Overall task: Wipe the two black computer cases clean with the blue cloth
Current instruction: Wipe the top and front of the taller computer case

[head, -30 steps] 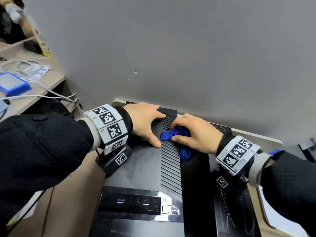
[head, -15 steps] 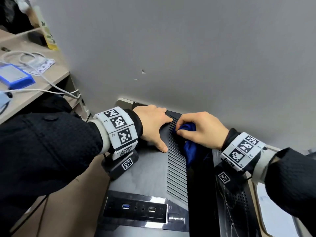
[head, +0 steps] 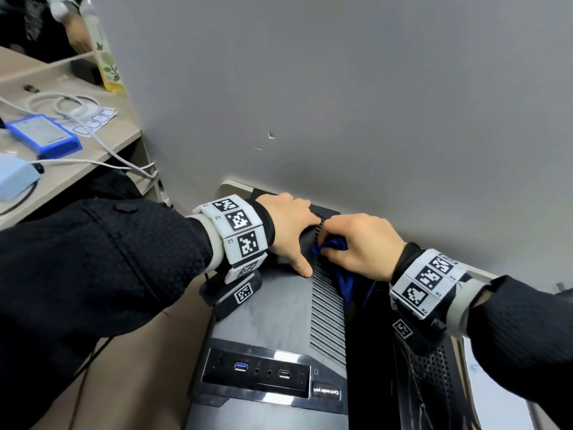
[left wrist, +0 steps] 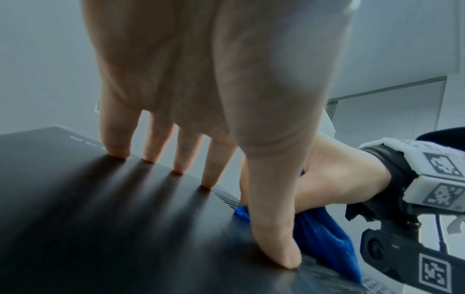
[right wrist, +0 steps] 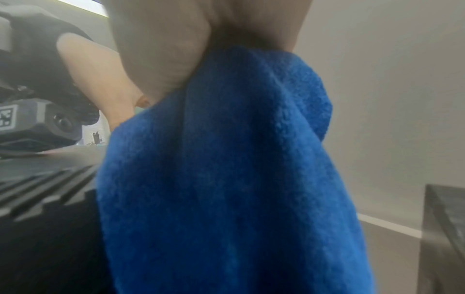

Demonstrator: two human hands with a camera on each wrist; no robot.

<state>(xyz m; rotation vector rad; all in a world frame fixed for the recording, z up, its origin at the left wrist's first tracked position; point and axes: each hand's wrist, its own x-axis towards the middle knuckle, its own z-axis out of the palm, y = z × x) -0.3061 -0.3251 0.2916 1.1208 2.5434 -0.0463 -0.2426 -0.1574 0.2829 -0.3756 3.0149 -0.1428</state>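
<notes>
Right now the cloth (head: 332, 244) sits bunched on the far end of the left case (head: 273, 308), on its vent slats (head: 327, 308) close to the wall (head: 372, 88), with a tail hanging off toward the gap beside the second case (head: 434, 377). My right hand (head: 361, 245) has its fingers curled round the cloth and presses it down; in the right wrist view the cloth fills nearly everything. The slats run as a long strip from the wall back toward me, so I judge the coming wipe has to pull along that axis, toward the front ports (the cloth cannot go much farther back). My left hand (head: 290, 231) lies flat just beside it, fingers straight, thumb (left wrist: 274, 234) touching the lid, steadying the case and holding nothing.
</notes>
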